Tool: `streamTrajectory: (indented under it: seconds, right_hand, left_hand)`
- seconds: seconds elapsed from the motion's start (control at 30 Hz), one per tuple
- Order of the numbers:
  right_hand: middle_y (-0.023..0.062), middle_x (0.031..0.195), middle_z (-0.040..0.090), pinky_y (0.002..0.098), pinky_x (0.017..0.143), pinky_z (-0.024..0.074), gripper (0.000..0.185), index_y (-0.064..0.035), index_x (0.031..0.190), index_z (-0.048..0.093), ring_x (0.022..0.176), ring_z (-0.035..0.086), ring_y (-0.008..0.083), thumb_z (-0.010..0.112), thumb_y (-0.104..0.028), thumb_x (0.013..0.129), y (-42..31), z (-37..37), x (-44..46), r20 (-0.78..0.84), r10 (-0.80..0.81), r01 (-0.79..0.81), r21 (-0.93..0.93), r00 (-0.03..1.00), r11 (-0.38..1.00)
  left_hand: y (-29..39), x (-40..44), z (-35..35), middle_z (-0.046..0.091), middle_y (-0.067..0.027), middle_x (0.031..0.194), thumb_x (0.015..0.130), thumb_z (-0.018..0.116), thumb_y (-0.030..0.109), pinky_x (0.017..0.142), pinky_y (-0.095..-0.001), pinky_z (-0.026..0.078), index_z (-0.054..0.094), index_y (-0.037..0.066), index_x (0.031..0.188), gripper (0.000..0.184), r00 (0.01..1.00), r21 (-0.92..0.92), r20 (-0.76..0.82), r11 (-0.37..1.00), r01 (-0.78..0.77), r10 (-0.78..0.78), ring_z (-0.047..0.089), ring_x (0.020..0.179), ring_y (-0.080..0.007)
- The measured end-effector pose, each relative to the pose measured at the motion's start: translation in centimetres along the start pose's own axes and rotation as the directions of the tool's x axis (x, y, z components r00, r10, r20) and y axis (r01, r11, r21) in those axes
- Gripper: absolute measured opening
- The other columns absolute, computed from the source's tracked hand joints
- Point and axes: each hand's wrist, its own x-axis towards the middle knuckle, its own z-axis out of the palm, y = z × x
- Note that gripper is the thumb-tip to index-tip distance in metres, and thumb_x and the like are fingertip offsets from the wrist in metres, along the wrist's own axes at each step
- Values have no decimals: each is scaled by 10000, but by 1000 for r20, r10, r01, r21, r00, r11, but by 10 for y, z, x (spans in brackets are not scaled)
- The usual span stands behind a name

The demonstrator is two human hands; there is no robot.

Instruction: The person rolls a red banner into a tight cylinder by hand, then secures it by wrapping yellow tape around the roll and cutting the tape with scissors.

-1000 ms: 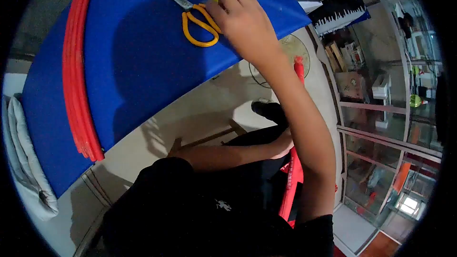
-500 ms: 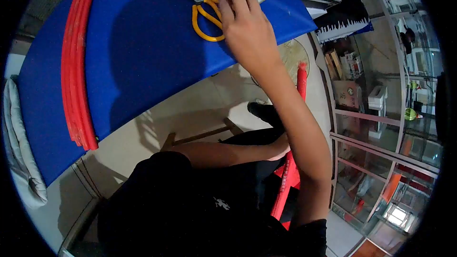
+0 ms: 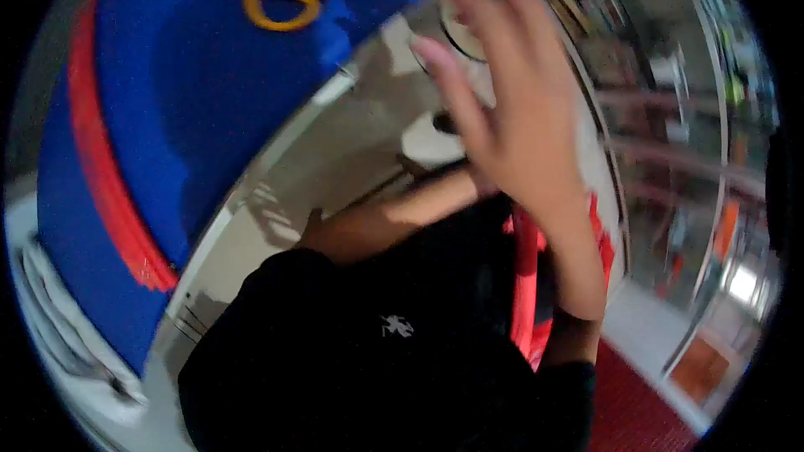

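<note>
My right hand [image 3: 519, 100] is raised in front of me beyond the table's edge, its fingers apart and nothing visible between them. Behind it, my left hand [image 3: 477, 180] is mostly hidden near my lap, close to a red tube [image 3: 525, 285]; its fingers do not show. Scissors with orange handles [image 3: 280, 21] lie on the blue table [image 3: 226, 75] near its top. A bundle of red tubes [image 3: 105, 167] rests along the left part of the table.
Grey-white folded cloth [image 3: 71, 326] lies at the far left. Glass-fronted shelves [image 3: 662, 159] stand on the right. A wooden bar [image 3: 377, 188] shows below the table, and a red patch of floor [image 3: 632, 402] at the lower right.
My right hand has come back from the yellow tape and scissors toward me, its fingers now spread. The view has shifted, and the tape is nearly out of frame at the top.
</note>
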Motion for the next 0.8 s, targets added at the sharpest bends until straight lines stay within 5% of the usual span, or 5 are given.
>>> streamTrajectory:
  seconds: [0.17,0.37,0.63,0.7,0.8]
  right_hand:
    - [152,1234,560,378,1008,433,745,49,1381,416,1160,551,240,797,-256,818,29,-90,-205,270,786,-825,294,556,482]
    - [58,967,608,320,745,542,476,-46,1303,473,837,641,164,676,-256,926,-28,-71,-280,809,584,-697,455,64,-554]
    - [8,705,512,236,373,368,392,-96,1054,461,430,458,77,729,-10,781,-52,-61,-325,845,355,-106,427,400,-898]
    - [-2,690,506,237,375,382,357,-97,1002,463,446,480,79,730,-12,780,-53,-66,-331,836,313,-74,385,451,-920]
    - [22,722,571,243,408,403,300,-61,1034,513,460,517,101,713,-28,812,-44,-83,-326,780,600,-441,608,177,-660]
  left_hand:
    - [77,8,24,590,-53,820,939,667,370,745,-418,574,474,122,997,320,986,-89,-10,982,165,-166,616,735,-194]
    - [51,38,44,575,-41,851,947,650,375,848,-410,536,533,95,957,304,957,108,151,967,233,-247,598,783,-184]
    - [-2,63,84,515,-15,755,988,581,330,726,-332,528,542,69,991,264,795,-252,459,799,545,-398,562,677,-112]
    - [-12,78,91,456,19,652,1008,551,309,544,-234,447,547,71,993,239,495,-171,785,637,752,-374,456,506,-68]
    - [-20,80,89,392,53,579,1015,549,271,435,-211,340,524,93,924,201,705,-48,560,833,552,-435,345,420,-43]
